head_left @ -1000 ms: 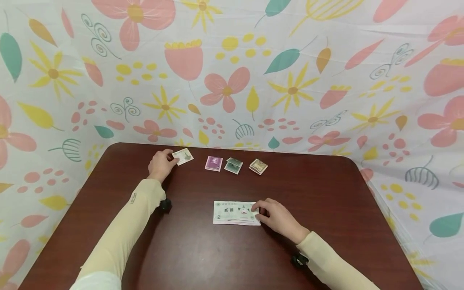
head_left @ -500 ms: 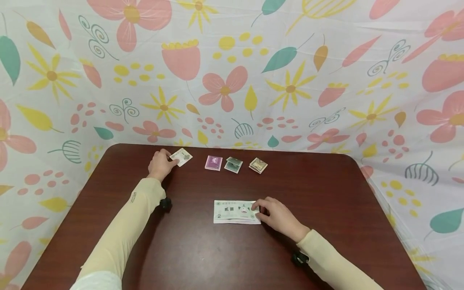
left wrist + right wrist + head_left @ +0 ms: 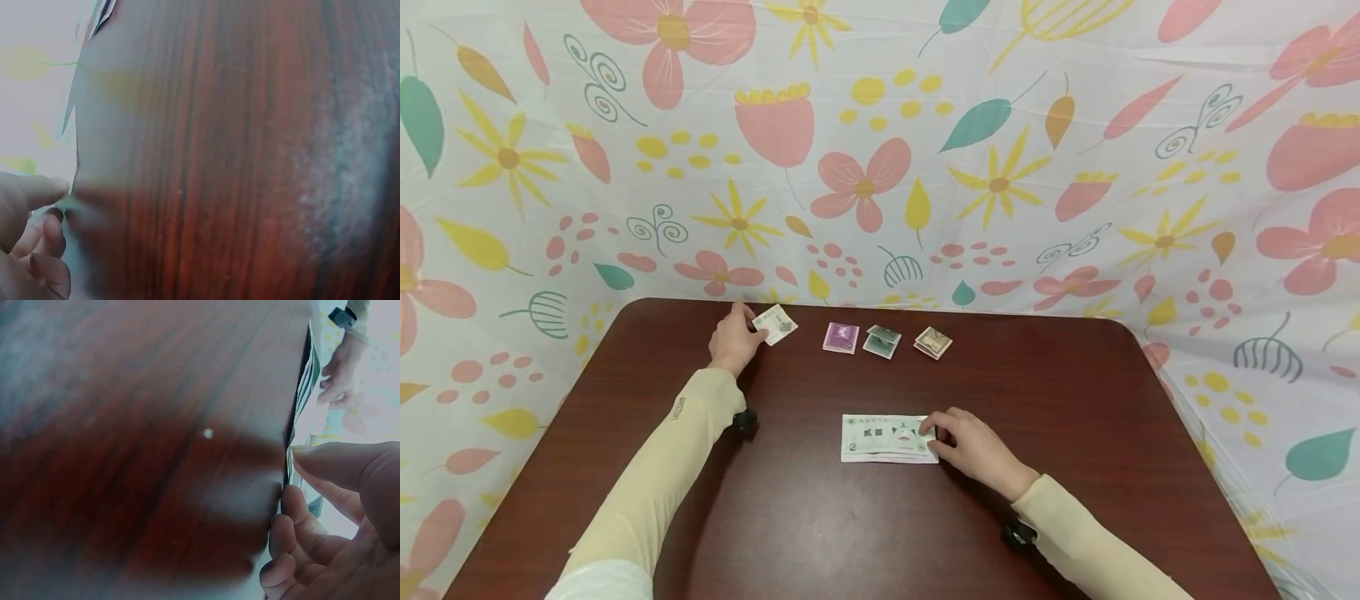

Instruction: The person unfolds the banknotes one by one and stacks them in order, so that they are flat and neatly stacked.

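At the back left of the table, my left hand (image 3: pixel 732 337) pinches the near left edge of a small pale folded banknote (image 3: pixel 778 325). In the left wrist view the thumb and fingers meet at this note's thin edge, seen nearly side-on. My right hand (image 3: pixel 977 450) holds the right end of a stack of play banknotes (image 3: pixel 880 440), its fingertips over the top and the thumb at the near side. The top note is light green and carries a 2 and a cartoon figure. From the right wrist, the stack (image 3: pixel 305 387) shows several layered edges beside the thumb.
Along the back of the dark wooden table (image 3: pixel 820 525) lie a purple folded note (image 3: pixel 841 337), a dark green folded note (image 3: pixel 882 342) and a brownish folded note (image 3: pixel 933 342). A flower-printed cloth (image 3: pixel 865 100) hangs right behind the table's far edge.
The pale folded note has turned and slid slightly left in my left hand's fingers. My right hand stays on the stack, and the other notes lie where they were.
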Available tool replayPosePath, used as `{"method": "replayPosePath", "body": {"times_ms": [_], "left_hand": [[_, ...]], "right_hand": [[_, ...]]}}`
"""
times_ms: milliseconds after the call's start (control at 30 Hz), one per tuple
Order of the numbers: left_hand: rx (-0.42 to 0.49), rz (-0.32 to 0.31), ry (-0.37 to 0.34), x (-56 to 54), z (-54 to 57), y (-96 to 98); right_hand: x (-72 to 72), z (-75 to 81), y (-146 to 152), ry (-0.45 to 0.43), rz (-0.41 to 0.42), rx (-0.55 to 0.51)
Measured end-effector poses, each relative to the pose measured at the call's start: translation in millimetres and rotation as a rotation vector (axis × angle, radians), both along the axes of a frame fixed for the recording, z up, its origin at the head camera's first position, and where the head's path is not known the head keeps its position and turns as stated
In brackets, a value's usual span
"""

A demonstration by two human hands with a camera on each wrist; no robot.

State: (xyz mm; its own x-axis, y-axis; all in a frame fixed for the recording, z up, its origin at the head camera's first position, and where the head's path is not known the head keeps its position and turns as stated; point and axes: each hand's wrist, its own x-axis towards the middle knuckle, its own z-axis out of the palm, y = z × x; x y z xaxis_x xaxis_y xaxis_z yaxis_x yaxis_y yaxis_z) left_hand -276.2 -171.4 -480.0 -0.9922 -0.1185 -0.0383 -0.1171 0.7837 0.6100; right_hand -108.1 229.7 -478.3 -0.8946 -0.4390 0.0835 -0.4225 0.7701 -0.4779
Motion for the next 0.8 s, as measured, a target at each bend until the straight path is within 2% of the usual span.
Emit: {"method": "replayPosePath", "body": {"times_ms": [200,467,800], "left_hand": [[0.056,0.044,0.057,7.2,-3.2,-1.4],[0.155,0.07,0.162,20.0,-4.4,0.7],[0.26,0.071,0.264,40.7,-0.4,12.2]], "right_hand": [[0.5,-0.4,0,-0.008,-0.004,0.005],[1.1,0.1,0,-0.015,-0.009,0.005],[1.7,-0.9,0,-0.016,-0.015,0.0]]}}
